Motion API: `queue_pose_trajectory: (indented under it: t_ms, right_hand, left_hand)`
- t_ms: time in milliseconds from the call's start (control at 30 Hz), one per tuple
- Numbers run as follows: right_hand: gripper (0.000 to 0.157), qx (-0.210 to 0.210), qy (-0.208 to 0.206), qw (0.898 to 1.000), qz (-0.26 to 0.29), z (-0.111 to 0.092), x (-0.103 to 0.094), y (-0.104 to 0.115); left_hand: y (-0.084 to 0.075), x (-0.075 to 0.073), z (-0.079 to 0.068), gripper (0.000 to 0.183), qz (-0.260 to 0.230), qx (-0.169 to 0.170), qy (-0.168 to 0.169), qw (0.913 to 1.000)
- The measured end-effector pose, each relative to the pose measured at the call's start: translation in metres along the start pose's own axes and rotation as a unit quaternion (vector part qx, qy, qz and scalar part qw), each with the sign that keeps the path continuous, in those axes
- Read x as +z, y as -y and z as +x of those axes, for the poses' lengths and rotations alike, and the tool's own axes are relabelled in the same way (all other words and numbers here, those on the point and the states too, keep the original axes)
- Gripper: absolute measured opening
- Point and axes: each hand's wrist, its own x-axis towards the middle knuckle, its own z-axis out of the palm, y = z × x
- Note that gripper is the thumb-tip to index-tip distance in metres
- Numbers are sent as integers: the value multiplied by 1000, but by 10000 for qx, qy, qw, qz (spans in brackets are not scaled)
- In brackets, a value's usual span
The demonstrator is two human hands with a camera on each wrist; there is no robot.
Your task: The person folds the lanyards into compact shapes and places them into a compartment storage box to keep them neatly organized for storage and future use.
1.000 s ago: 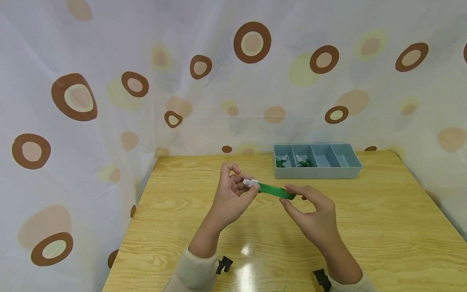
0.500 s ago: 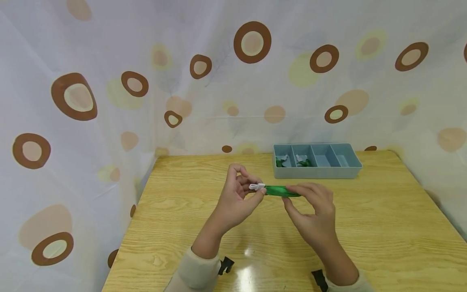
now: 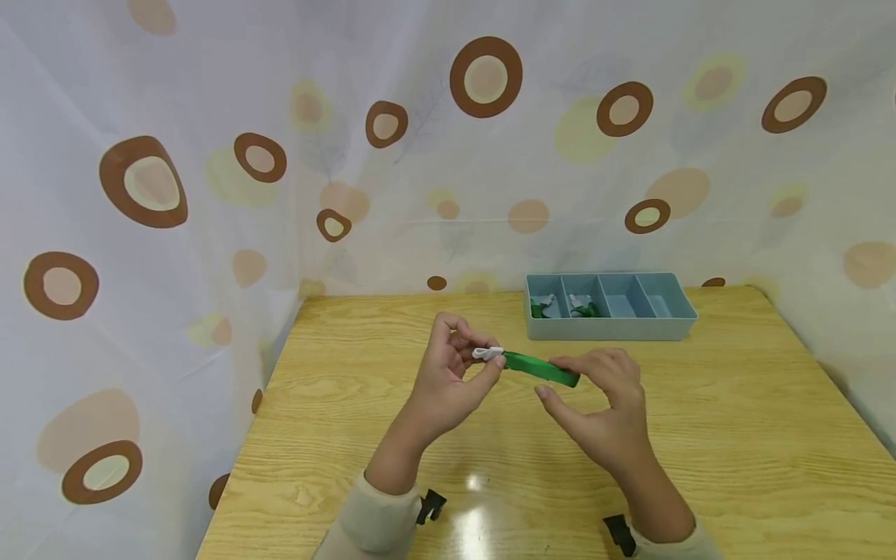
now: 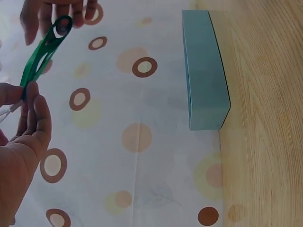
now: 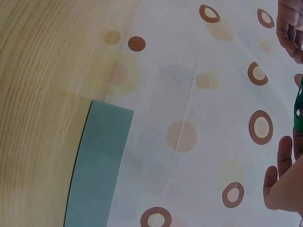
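Note:
A folded green ribbon (image 3: 535, 367) with a white looped end piece (image 3: 486, 354) is held above the table. My left hand (image 3: 451, 385) pinches it between thumb and fingers where white meets green. In the left wrist view, the ribbon (image 4: 40, 59) shows open loops, and the left hand (image 4: 23, 137) holds its lower end. My right hand (image 3: 609, 404) is at the green end: its index finger touches the ribbon from above, and the thumb stands apart below. The right wrist view catches only part of the ribbon (image 5: 298, 111) at its edge.
A blue-grey box (image 3: 610, 329) with several compartments stands at the table's far edge. Green and white pieces (image 3: 584, 309) lie in its two left compartments. Behind the wooden table (image 3: 336, 435) hangs a white sheet (image 3: 392, 62) with brown ring patterns.
My right thumb has come away from the ribbon it pinched, while the index finger stays on it. The ribbon's green end now slopes downward to the right. The left hand keeps its pinch.

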Motion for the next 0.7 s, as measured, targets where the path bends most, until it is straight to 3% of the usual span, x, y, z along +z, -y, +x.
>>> queue_pose_trajectory:
  t_ms: [167, 267, 433, 700]
  right_hand:
    - [28, 288, -18, 9994, 173, 1, 0, 3]
    - [28, 319, -107, 9963, 787, 1, 1, 2]
    - [29, 267, -122, 9799, 1972, 3, 2, -1]
    - [26, 225, -18, 9654, 2596, 7, 2, -3]
  left_hand:
    - [-2, 1, 0, 38, -48, -34, 44, 10000]
    - [-2, 1, -1, 37, -62, -123, -17, 9999]
    - [-2, 1, -2, 36, -109, -267, -107, 9995]
    - [-3, 4, 1, 37, -145, -328, 21, 9994]
